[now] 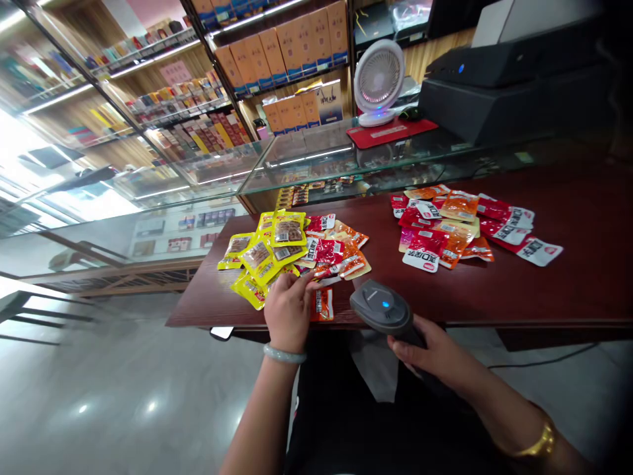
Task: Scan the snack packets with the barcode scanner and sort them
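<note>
My right hand [429, 349] is wrapped round the handle of a dark barcode scanner [380, 307], which has a blue light on top. Its head hangs at the front edge of the brown tabletop [383, 231]. My left hand [289, 307], with a pale bangle at the wrist, is closed, fingertips pinching a red-and-orange snack packet [329, 270] at the near side of a pile. Yellow snack packets [262, 257] lie to the left in that pile, red and orange ones to the right. An orange packet [323, 305] lies just beside my left hand, partly covered by it.
A second heap of red and orange packets [448, 227] lies on the right of the tabletop. Behind stands a glass display counter [316, 155] with a white fan [380, 76] on it. Dark checkout equipment [484, 92] stands at the back right; shelves of boxes [291, 46] line the wall.
</note>
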### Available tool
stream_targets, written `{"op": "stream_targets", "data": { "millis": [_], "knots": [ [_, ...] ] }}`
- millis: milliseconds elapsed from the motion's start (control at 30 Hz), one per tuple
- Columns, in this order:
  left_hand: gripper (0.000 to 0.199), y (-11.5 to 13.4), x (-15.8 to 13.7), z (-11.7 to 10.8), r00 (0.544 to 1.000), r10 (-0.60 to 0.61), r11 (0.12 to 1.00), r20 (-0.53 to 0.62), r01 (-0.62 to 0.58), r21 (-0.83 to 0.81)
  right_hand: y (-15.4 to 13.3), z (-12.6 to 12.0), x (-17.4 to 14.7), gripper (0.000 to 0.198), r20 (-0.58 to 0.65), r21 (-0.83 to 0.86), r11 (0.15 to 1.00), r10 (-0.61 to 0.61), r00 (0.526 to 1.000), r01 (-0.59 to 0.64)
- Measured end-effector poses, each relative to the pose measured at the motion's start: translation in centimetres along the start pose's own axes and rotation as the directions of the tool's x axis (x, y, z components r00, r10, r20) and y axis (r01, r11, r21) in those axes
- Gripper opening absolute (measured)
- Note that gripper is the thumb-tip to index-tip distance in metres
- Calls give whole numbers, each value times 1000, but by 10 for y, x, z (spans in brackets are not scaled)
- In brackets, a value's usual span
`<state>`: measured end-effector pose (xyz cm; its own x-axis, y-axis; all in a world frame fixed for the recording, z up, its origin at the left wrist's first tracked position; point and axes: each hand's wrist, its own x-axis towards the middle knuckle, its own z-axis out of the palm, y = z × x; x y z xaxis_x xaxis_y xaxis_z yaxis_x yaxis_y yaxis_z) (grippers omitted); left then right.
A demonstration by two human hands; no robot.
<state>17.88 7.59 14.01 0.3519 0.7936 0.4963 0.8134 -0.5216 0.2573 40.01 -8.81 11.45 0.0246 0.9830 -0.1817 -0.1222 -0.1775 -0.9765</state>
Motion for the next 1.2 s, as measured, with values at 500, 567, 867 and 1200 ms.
{"op": "stream_targets", "data": {
  "millis": [500, 567, 867, 1200],
  "knots": [
    [41, 85, 18, 27, 966, 36, 563, 255, 192, -804, -16, -44, -41, 49, -148, 118, 993, -5, 989, 23],
    [55, 98, 17, 35, 959, 54, 475, 280, 222, -852, -18, -44, -43, 48, -132, 136, 990, -23, 991, 41],
    [74, 122, 16, 57, 926, 167, 418, 340, 246, -874, -14, -43, -43, 45, -90, 187, 977, -83, 992, 98],
    [73, 173, 47, 81, 927, 155, 290, 342, 288, -913, -6, -60, -54, 48, -235, 165, 979, -79, 969, 119]
  ]
}}
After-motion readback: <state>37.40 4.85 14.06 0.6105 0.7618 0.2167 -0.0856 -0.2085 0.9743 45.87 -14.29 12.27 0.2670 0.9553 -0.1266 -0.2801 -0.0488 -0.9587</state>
